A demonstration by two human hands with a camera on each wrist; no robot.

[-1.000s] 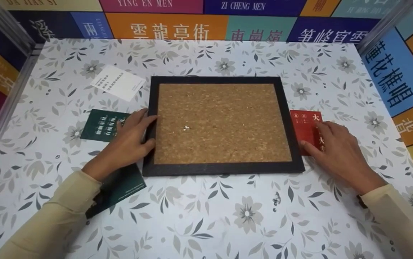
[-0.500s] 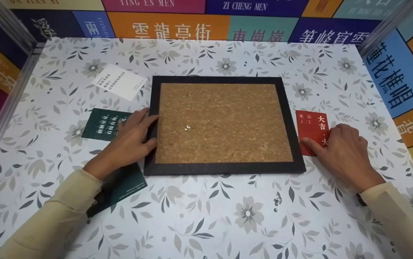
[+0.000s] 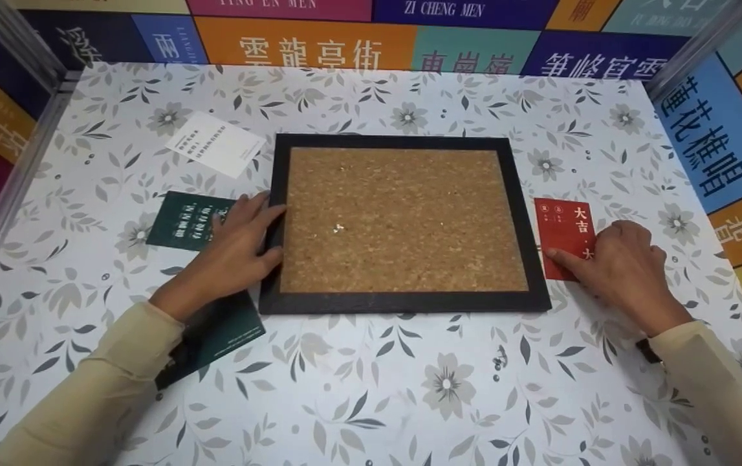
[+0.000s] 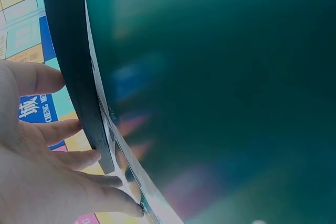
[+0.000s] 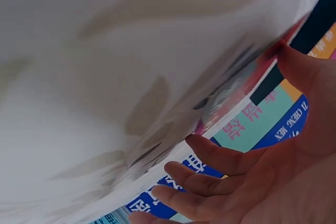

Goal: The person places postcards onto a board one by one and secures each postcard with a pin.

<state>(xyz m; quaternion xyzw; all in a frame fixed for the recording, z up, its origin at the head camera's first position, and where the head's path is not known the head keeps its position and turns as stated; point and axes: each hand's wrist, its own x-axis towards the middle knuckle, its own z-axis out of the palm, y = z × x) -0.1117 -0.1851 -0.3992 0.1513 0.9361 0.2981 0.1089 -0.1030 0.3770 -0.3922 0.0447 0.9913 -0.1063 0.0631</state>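
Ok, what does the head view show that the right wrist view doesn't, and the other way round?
Only the head view: the cork panel, white card, upper green card, lower green card and left hand.

Only the right wrist view: the palm side of the right hand; the head view has its back.

Both: that hand, the black frame, red card, floral tabletop and lettered wall panels, though frame and card are just slivers from the wrist.

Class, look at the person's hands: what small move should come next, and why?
Probably the right hand should pinch the red card and lift it: its thumb rests on the card, its fingers are by the card's right edge, and the card lies flat beside the frame. The left hand touches the frame's left side, which could steady it.
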